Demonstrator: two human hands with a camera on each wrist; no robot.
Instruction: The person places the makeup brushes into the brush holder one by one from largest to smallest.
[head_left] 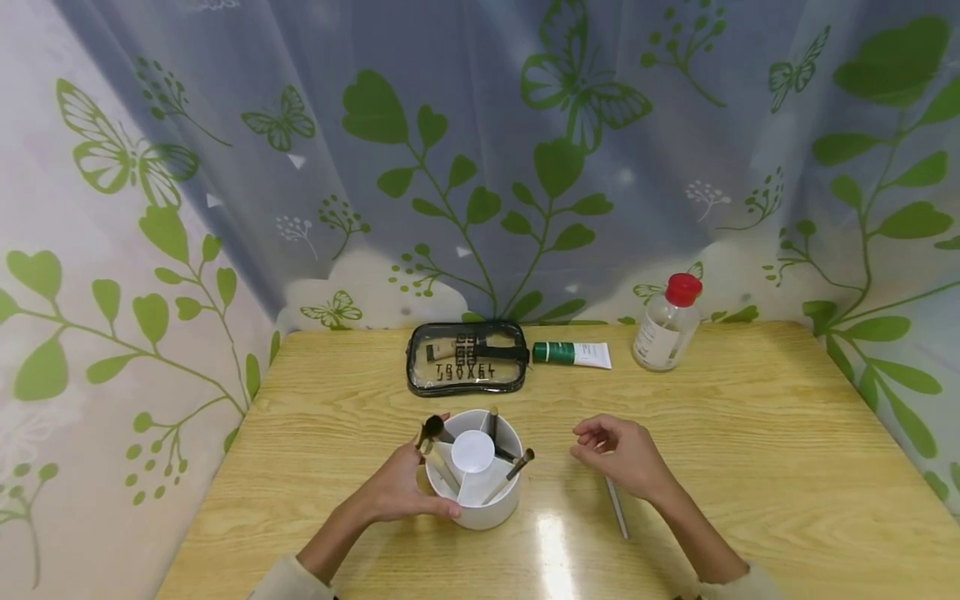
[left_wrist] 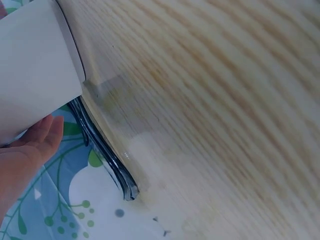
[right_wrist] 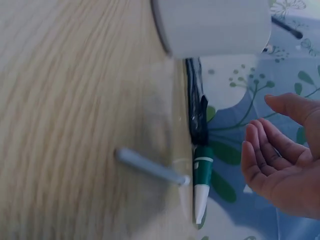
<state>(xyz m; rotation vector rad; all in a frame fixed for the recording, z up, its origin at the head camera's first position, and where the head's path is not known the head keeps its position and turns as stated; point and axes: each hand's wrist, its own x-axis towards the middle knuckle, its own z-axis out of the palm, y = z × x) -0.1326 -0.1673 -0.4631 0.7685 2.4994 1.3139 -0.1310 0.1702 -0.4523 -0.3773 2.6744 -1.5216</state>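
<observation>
A white round organizer (head_left: 487, 518) with divided compartments stands on the wooden table, holding several makeup brushes, one of them with a gold-coloured handle (head_left: 517, 468) leaning over the right rim. My left hand (head_left: 397, 485) grips its left side, thumb at the near wall and fingers toward the far side. In the left wrist view, fingers (left_wrist: 42, 137) touch the organizer's white wall (left_wrist: 37, 65). To the right, my right hand (head_left: 628, 457) hovers with loosely bent fingers and holds nothing. Below it a thin grey stick (head_left: 617, 510) lies on the table, its far end hidden in the head view.
Behind the organizer lies a clear black-edged travel pouch (head_left: 420, 375) with small items inside. A green and white tube (head_left: 573, 354) is beside it. Farther right stands a clear bottle with a red cap (head_left: 683, 289). A leaf-patterned curtain (head_left: 480, 150) hangs along the table's back edge.
</observation>
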